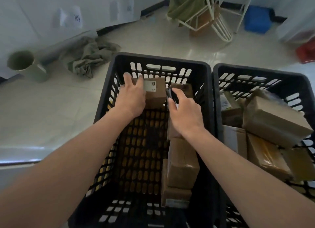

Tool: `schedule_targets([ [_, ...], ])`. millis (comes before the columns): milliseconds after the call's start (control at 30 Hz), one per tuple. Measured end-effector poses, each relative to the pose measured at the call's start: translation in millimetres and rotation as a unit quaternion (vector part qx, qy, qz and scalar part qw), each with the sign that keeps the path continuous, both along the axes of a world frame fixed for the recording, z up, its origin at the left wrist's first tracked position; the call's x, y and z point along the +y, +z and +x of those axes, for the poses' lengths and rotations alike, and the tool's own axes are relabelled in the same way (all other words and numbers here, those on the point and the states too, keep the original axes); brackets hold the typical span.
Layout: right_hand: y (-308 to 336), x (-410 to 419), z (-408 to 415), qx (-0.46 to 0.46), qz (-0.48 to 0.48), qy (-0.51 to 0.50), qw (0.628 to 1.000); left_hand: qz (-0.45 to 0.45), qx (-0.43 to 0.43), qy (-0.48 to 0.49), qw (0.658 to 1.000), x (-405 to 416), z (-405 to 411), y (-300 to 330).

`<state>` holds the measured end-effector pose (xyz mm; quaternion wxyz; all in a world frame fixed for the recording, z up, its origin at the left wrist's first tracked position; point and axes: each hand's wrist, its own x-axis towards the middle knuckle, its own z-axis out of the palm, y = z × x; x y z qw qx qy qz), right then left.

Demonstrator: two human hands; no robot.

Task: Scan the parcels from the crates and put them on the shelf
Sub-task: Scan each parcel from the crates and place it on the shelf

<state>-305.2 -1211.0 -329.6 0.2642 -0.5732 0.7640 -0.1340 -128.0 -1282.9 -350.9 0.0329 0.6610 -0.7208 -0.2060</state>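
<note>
Two black slatted crates stand side by side on the pale floor. The left crate (208, 84) holds a brown parcel (156, 98) with a white label at its far wall, another box (183, 89) just beside it to the right, and a row of brown boxes (182, 164) stacked along its right wall; the rest of its perforated bottom shows bare. The left hand (130, 98) lies over the parcel's left side, fingers curled round its top edge, gripping it. The right hand (185, 111) grips a small dark scanner (171, 95), fingers wrapped round it, its tip just beside the parcel's right edge. The right crate (216, 77) is heaped with brown boxes, one large box (272, 120) tilted on top of the others. On the floor behind lie a green cup (22, 64), a crumpled cloth (87, 57), a white wire rack (219, 26) and a blue bin (257, 19)
</note>
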Motion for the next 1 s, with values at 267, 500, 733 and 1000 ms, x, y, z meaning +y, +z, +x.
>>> schedule_targets([
  [267, 4, -4, -8, -0.024, -0.018, 0.006, 1.0, 0.107, 0.131, 0.166, 0.971, 7, 1, 9],
  [500, 5, 0, -13, -0.029, -0.02, 0.008, 0.999, 0.255, 0.323, 0.278, 0.868, 18, -6, 1],
  [733, 10, 8, -21, -0.036, -0.017, 0.005, 0.999, 0.221, 0.417, 0.435, 0.767, 9, -13, -9],
  [1000, 28, 15, -19, -0.045, -0.036, 0.006, 0.998, 0.256, 0.405, 0.424, 0.769, 27, 0, -12],
])
